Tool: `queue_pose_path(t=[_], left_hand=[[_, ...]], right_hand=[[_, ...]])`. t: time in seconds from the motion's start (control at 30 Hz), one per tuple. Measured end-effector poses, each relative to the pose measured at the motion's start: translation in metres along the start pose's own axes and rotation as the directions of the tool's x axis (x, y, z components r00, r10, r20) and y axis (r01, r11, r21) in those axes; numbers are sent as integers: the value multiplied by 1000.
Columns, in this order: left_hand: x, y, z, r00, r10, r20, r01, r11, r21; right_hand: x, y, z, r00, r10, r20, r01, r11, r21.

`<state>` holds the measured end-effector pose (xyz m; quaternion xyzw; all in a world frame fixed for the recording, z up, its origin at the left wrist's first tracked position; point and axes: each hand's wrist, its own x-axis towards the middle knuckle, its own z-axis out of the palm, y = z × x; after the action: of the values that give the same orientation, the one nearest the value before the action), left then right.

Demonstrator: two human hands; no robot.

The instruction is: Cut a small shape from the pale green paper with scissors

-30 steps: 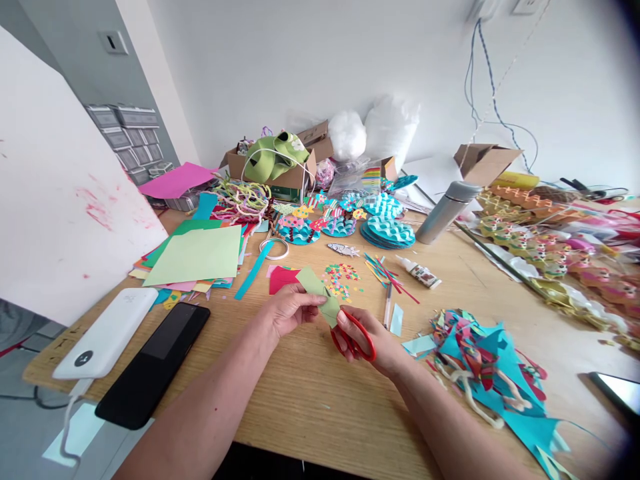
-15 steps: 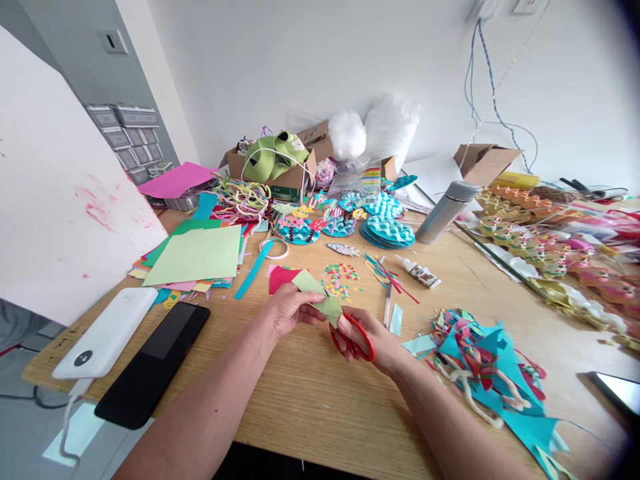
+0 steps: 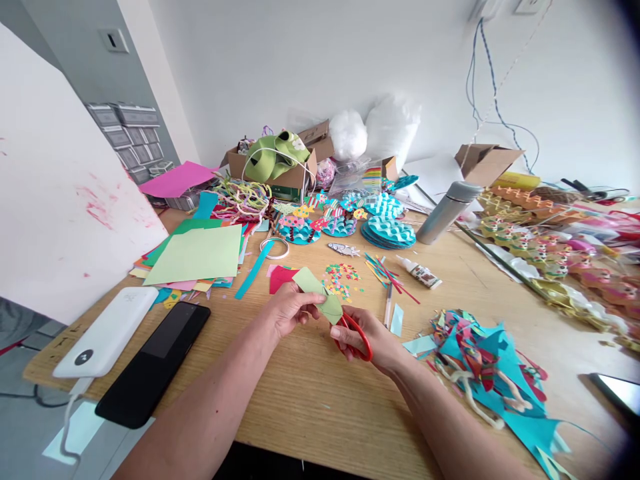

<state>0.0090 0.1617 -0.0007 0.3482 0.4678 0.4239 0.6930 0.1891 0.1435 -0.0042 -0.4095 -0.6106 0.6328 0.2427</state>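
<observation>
Hands (image 3: 293, 310) (image 3: 375, 339) | left: pinches green paper (image 3: 331, 311) | right: holds red scissors (image 3: 369, 348)

left hand (image 3: 291, 311) held in a pinch, right hand (image 3: 374, 339) curled near it.

1 small strip of light-green paper (image 3: 331, 309), marked with a thin dark line, is held slanting above the wooden desk (image 3: 300, 393). The red-looped scissors (image 3: 367, 343) meet its lower right end, their blades hidden from view.
</observation>
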Motion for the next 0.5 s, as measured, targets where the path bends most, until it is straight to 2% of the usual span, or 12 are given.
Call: queue_pose_path(t=[0.5], left_hand=[[3,-7,9,998,-9,-59,3,996,-94]], right_hand=[[-1,-1,1,999,-36,-10,36,999,14]])
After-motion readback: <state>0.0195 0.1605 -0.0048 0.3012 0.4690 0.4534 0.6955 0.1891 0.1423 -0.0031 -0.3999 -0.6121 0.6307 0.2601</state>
